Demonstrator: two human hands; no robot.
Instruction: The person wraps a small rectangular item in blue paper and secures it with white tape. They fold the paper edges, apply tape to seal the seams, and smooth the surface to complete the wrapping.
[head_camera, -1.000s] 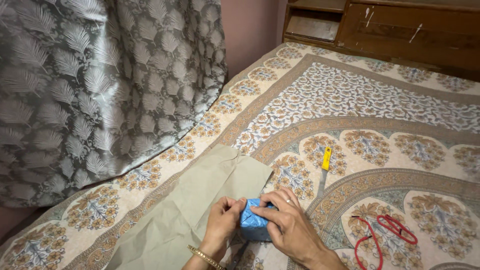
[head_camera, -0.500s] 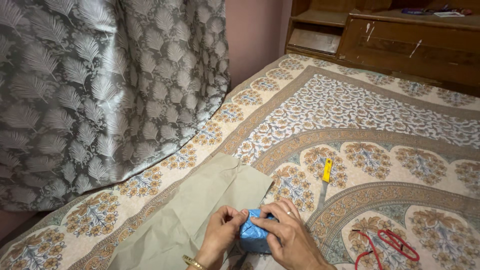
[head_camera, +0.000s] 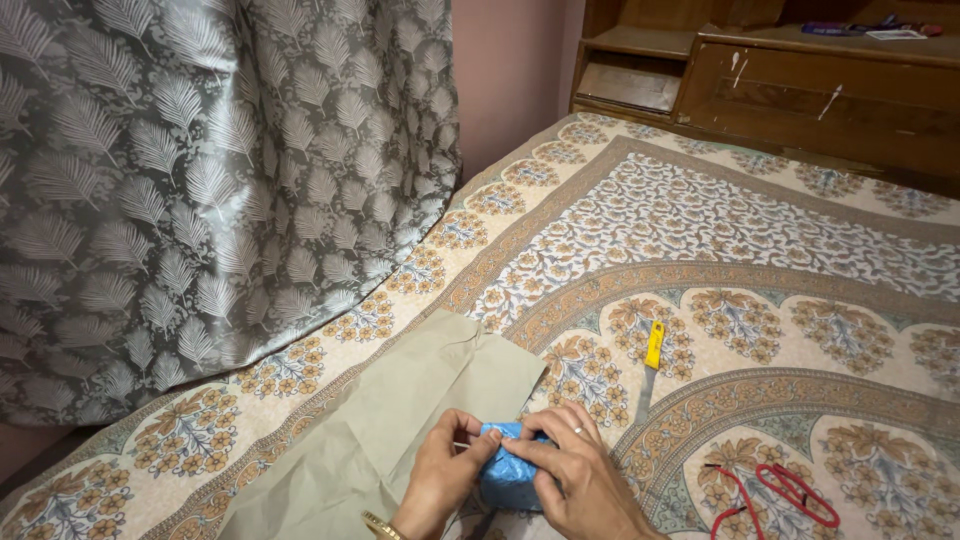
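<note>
At lower centre of the frame, on a patterned bed (head_camera: 700, 210), the left hand (head_camera: 440, 475) and right hand (head_camera: 570, 475) both grip a small blue-wrapped parcel (head_camera: 503, 475) beside brown paper (head_camera: 400, 410); a yellow-handled cutter (head_camera: 651, 350) and red scissors (head_camera: 785, 490) lie at right.

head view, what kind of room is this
Most likely a bedroom at home: a bed under a printed floral bedsheet, a wooden headboard with shelves, and a grey leaf-pattern curtain beside it.
</note>
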